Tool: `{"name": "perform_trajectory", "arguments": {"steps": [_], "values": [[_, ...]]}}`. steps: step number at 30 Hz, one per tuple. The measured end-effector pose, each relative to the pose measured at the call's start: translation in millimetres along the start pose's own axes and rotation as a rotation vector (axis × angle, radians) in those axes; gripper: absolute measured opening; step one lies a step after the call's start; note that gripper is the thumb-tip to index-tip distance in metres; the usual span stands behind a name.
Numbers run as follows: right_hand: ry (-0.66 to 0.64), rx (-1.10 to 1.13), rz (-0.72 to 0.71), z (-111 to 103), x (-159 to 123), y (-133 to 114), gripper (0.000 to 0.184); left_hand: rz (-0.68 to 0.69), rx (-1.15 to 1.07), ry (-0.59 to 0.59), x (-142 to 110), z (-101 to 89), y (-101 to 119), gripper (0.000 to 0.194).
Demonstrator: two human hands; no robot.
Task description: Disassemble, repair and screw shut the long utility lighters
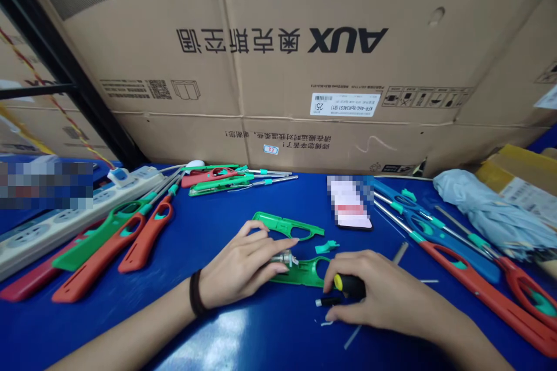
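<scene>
My left hand (239, 264) is closed on a small clear gas tank with a metal valve (285, 257), held over a green lighter shell half (302, 272). The other green shell half (287, 225) lies just beyond these fingers. In my right hand (369, 290) sits a screwdriver with a black and yellow handle (351, 286), its shaft mostly hidden. Thumb and forefinger of this hand are apart, around a small black igniter part with a white end (328, 301); I cannot tell whether they touch it. Between the shell halves rests a teal trigger (326, 246).
Orange, green and red lighters (148, 235) lie at left beside a white power strip (82, 214). More lighters (461, 266) are at right. A phone (350, 203) and a pile of lighter parts (217, 177) lie before the big cardboard box (278, 69). Grey-blue cloth (487, 208) sits far right.
</scene>
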State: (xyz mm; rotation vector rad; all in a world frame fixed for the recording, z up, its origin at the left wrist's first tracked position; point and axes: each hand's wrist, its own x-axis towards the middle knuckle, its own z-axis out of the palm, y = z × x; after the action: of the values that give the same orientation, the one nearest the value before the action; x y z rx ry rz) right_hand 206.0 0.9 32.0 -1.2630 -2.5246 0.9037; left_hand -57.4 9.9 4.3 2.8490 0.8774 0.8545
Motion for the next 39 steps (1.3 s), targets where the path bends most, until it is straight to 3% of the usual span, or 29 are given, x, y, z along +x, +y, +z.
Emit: {"name": "perform_trajectory", "arguments": {"steps": [6, 13, 20, 31, 39], "values": [[-0.007, 0.006, -0.029, 2.6, 0.9, -0.8, 0.004, 0.008, -0.025, -0.021, 1.9, 0.1, 2.4, 0.027], [0.104, 0.019, -0.080, 0.7, 1.4, -3.1, 0.006, -0.013, -0.102, -0.063, 2.0, 1.2, 3.9, 0.017], [0.133, -0.002, -0.038, -2.9, 1.2, 3.0, 0.008, -0.026, -0.063, -0.079, 3.9, 0.9, 4.9, 0.014], [0.099, -0.057, -0.009, -1.4, 1.8, 3.1, 0.006, -0.072, -0.104, -0.036, 1.9, 5.4, 2.2, 0.029], [0.099, -0.053, 0.002, -1.8, 3.0, 2.2, 0.006, -0.100, -0.121, -0.037, 7.0, 8.3, 9.4, 0.024]]}}
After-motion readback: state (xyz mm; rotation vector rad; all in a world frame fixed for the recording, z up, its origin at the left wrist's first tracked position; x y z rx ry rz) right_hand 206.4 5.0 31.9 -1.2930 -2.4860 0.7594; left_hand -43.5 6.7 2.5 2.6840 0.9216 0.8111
